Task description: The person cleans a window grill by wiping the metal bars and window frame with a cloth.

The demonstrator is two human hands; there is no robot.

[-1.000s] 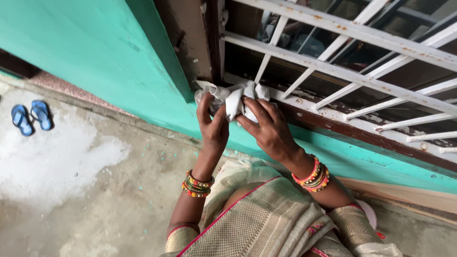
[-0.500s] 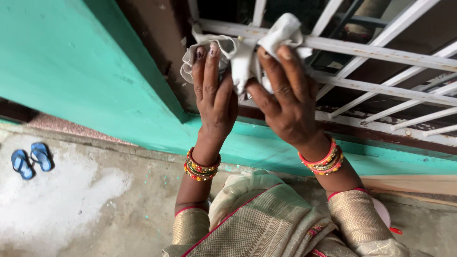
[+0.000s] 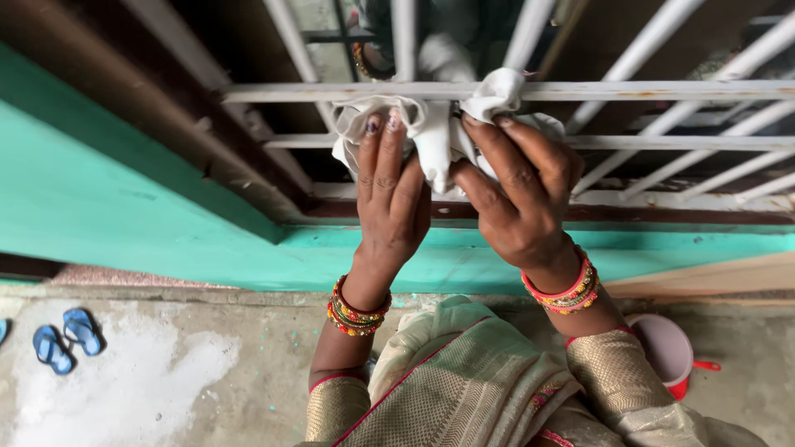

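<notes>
Moved up the grille since half a second ago: both hands and the cloth, from a lower bar to a higher white one, now larger and nearer in view. Left hand flat, fingers straight and close together, pressing the cloth's left part against the bars. Right hand curled, fingers and thumb bunching the cloth's right part, gripping it where it wraps over the horizontal bar. Cloth white, crumpled, draped across that bar and between two upright ones, touching both hands. Coloured bangles on both wrists. Below the grille, a brown sill, then a teal wall. Down on the concrete floor, blue sandals well off to the left, and a red-rimmed bowl just beside the right forearm, partly hidden by the sleeve.
</notes>
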